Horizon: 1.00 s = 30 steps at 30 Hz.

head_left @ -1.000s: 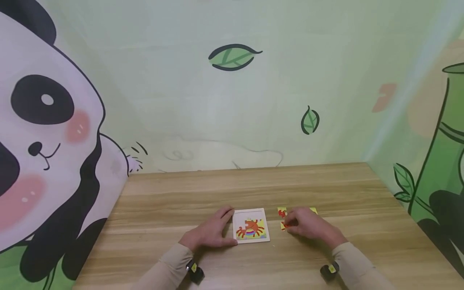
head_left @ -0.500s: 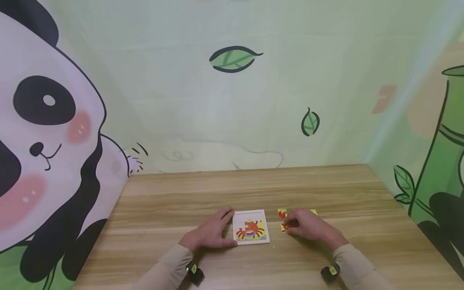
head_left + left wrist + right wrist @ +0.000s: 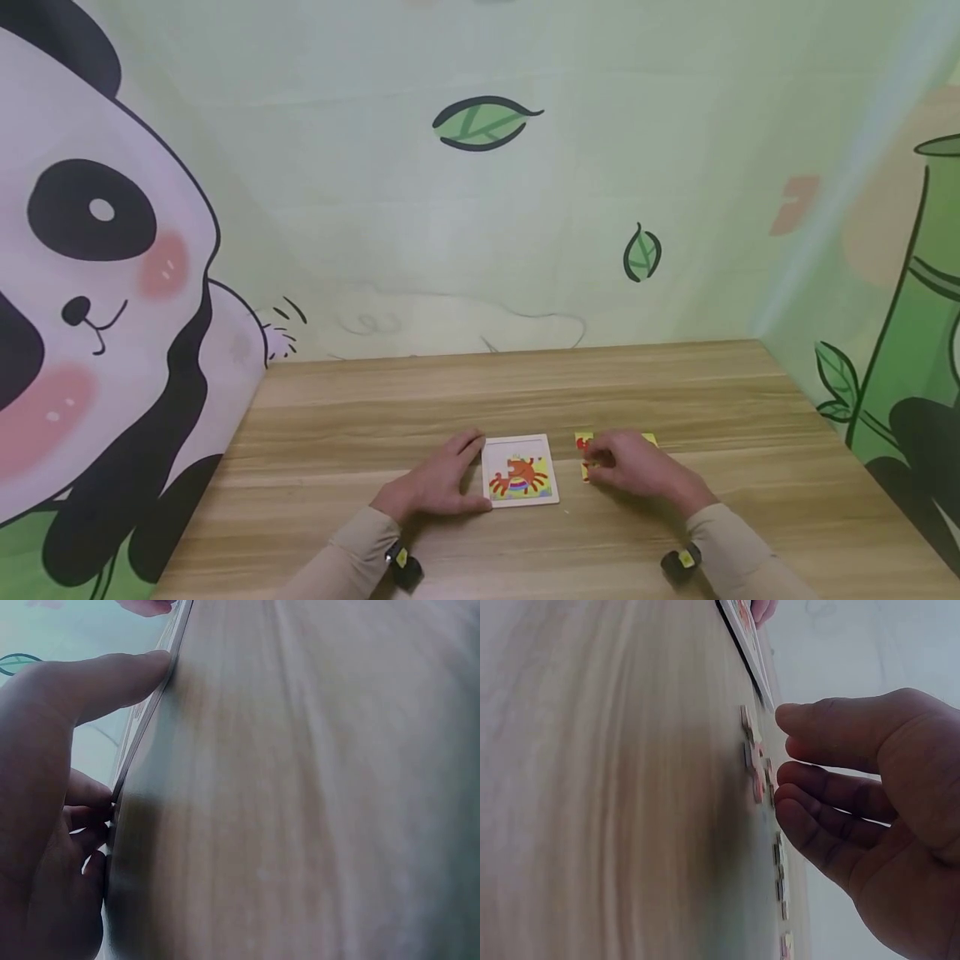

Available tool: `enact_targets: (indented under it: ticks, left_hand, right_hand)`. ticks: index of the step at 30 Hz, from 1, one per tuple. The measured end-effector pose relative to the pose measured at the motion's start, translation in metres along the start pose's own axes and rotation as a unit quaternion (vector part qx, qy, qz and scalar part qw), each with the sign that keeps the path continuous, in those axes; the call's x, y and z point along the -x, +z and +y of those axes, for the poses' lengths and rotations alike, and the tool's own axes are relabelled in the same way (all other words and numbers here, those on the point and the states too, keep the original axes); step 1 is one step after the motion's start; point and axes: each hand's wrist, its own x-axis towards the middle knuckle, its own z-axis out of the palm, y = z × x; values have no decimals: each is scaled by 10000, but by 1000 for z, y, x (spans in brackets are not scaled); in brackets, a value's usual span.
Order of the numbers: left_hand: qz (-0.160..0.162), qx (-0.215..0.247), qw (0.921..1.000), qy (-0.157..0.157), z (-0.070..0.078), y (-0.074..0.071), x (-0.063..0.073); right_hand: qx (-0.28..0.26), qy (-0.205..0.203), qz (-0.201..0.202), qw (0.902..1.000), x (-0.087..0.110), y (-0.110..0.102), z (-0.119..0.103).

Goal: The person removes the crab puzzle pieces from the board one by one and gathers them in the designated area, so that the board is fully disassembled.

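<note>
A square white-framed jigsaw board (image 3: 553,483), partly filled with a red crab picture, lies flat on the table. My left hand (image 3: 433,479) rests at its left side, the thumb by the near corner and the fingers by the far corner. In the left wrist view, the thumb (image 3: 127,682) presses against the board's edge. My right hand (image 3: 633,462) is over loose jigsaw pieces right of the board, partly hiding them. A red and yellow piece (image 3: 582,441) shows beyond its fingertips. In the right wrist view, thumb and fingers are apart, with pieces (image 3: 752,754) lying near the fingertips.
Another yellow piece (image 3: 650,437) shows behind the right hand. More pieces (image 3: 781,877) lie in a row in the right wrist view. The wood-grain table (image 3: 375,400) meets a painted green wall (image 3: 360,208) at the back.
My right hand has shifted very slightly left, covering more of the near piece. The left hand and the board have stayed in place.
</note>
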Motion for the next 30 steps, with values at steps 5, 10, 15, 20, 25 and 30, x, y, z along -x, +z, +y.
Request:
enact_targets:
  ticks: [5, 10, 15, 20, 25, 30]
  left_hand:
    - [9, 25, 10000, 10, -1, 0, 0]
    - [20, 27, 10000, 58, -1, 0, 0]
    - [20, 56, 10000, 59, 0, -1, 0]
    - [27, 34, 10000, 46, 0, -1, 0]
    - [65, -10, 10000, 39, -1, 1, 0]
    - [31, 22, 10000, 26, -1, 1, 0]
  right_hand:
    - [94, 83, -1, 9999, -6, 1, -7]
    - [254, 31, -41, 9997, -11, 2, -12]
    - [336, 77, -85, 9994, -15, 3, -18]
    - [323, 211, -139, 9992, -19, 5, -23]
    - [139, 159, -195, 9996, -23, 5, -28]
    - [13, -14, -263, 9997, -30, 5, -34]
